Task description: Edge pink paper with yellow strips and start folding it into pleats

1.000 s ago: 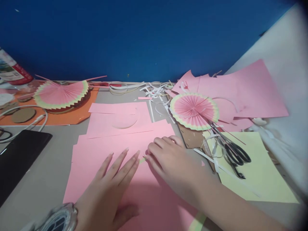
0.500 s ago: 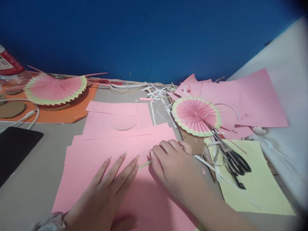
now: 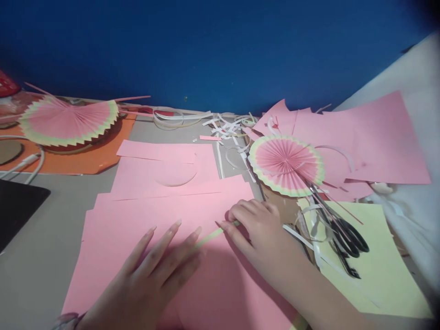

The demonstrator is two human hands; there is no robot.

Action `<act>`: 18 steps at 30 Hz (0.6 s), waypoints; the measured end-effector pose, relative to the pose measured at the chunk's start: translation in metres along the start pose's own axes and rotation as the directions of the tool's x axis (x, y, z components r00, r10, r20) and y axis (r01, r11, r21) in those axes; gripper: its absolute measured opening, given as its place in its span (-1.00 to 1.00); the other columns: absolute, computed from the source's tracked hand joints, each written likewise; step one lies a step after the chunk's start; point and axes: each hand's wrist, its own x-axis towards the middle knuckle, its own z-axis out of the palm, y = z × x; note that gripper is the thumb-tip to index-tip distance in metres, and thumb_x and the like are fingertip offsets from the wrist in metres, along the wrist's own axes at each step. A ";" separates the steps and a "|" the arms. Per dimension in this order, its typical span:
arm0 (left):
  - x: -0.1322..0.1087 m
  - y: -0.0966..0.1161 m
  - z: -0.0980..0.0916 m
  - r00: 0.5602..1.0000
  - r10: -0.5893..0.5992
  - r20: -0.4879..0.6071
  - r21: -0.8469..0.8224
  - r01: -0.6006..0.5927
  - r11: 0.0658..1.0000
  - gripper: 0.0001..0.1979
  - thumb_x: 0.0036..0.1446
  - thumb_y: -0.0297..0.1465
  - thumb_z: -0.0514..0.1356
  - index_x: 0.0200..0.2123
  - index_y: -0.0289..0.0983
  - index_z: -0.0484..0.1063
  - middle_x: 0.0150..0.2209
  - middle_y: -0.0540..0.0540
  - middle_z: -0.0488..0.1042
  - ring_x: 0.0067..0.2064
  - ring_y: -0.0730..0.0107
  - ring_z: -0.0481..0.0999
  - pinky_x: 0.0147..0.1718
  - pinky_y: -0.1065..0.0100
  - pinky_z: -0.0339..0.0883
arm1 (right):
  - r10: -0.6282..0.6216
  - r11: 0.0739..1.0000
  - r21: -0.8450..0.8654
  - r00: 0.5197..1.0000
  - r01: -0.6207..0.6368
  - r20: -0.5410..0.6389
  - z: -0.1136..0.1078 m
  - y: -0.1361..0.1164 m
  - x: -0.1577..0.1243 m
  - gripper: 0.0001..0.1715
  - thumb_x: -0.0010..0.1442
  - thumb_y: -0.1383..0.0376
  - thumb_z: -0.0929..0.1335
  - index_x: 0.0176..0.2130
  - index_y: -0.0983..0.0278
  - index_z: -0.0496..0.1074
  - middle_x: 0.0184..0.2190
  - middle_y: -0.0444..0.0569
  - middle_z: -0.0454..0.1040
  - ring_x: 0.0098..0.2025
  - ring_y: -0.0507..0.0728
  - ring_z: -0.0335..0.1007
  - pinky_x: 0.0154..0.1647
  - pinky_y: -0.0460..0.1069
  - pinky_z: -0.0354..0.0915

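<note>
Large pink paper sheets (image 3: 113,238) lie stacked in front of me. A narrow pale green paper strip (image 3: 213,236) runs slantwise over the top sheet between my hands. My left hand (image 3: 151,270) lies on the pink paper with its fingers spread, the forefinger side resting at the strip's near part. The strip's far part is pinched between the thumb and fingers of my right hand (image 3: 259,229). Part of the strip is hidden beneath both hands. Another green edge shows under my right forearm.
A pleated pink and green paper disc (image 3: 285,165) and black-handled scissors (image 3: 349,236) lie at right, by a pale green sheet (image 3: 385,261). Paper scraps (image 3: 227,126) litter the back. At left are a folded paper fan (image 3: 68,121), orange card (image 3: 106,156) and a black device (image 3: 20,206).
My right hand has shifted slightly right along the strip, and more of the green strip shows between my hands. My left hand stays spread on the paper. The view has moved a little.
</note>
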 end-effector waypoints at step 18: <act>-0.003 0.001 0.003 0.998 0.061 0.007 0.032 -0.061 0.998 -0.16 0.09 0.05 0.01 0.28 -0.39 -0.06 0.26 -0.19 0.10 0.29 0.12 -0.04 0.25 0.07 -0.36 | -0.058 0.979 -0.199 0.997 0.049 -0.041 0.009 0.001 0.003 -0.81 0.25 0.27 0.26 -0.39 0.24 0.36 -0.41 -0.10 0.41 -0.28 0.11 0.28 -0.19 0.04 -0.02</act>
